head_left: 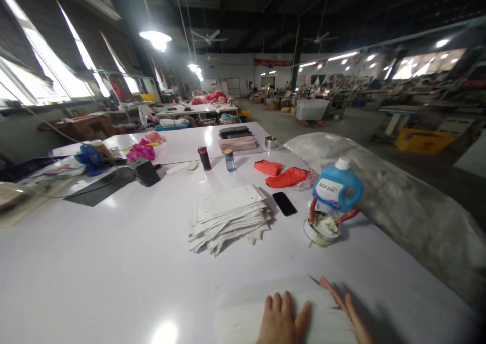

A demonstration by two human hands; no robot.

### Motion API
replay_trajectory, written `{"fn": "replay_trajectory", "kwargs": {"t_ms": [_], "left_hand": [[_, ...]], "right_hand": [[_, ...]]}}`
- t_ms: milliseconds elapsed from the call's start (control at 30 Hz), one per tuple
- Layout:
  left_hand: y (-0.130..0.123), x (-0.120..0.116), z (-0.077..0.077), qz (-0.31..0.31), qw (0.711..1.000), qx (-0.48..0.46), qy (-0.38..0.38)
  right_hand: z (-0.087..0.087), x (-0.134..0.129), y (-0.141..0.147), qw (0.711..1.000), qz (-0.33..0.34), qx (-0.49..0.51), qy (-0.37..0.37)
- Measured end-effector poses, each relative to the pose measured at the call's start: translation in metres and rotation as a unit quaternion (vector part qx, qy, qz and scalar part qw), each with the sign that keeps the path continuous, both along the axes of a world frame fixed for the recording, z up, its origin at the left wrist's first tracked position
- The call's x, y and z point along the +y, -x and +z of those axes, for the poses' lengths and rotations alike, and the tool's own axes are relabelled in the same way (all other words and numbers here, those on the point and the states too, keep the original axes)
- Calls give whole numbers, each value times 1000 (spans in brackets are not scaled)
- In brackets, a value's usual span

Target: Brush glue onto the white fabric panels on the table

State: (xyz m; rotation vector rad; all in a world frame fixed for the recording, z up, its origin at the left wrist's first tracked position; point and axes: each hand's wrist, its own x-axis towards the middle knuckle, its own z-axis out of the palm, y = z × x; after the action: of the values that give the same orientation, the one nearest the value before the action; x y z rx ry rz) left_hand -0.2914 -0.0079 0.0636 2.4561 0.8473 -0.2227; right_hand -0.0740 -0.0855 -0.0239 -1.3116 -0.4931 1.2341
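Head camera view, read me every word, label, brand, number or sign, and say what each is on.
None can be read reliably.
White label on the blue plastic jug: dark marks, too blurred to read.
Long red banner on the far wall: any writing is too small to read.

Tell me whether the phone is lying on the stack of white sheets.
No, the phone lies on the table, beside the stack of white sheets.
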Motion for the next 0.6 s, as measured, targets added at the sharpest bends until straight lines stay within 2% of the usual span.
{"fn": "replay_trajectory", "kwargs": {"t_ms": [100, 167, 233, 300, 367, 433, 500, 567, 600], "left_hand": [[22, 35, 37, 0, 1000, 5, 11], [43, 67, 60, -2, 995, -17, 95], [60, 98, 69, -15, 977, -38, 209], [69, 122, 57, -18, 943, -50, 330], [69, 138, 29, -5, 906, -50, 420], [64, 148, -2, 21, 886, -38, 462], [60, 156, -23, 44, 889, -11, 456], [59, 160, -32, 53, 913, 32, 403], [60, 159, -31, 55, 932, 56, 353]], "right_hand": [[1, 4, -11, 997, 53, 50, -10], [1, 9, -27, 999, 17, 29, -5], [4, 17, -48, 996, -50, -59, 36], [9, 29, -72, 979, -103, -150, 90], [16, 46, -97, 964, -132, -199, 115], [22, 66, -124, 953, -155, -228, 126], [26, 91, -151, 940, -175, -258, 137], [27, 118, -177, 928, -189, -284, 146], [27, 132, -190, 924, -193, -296, 148]]}}
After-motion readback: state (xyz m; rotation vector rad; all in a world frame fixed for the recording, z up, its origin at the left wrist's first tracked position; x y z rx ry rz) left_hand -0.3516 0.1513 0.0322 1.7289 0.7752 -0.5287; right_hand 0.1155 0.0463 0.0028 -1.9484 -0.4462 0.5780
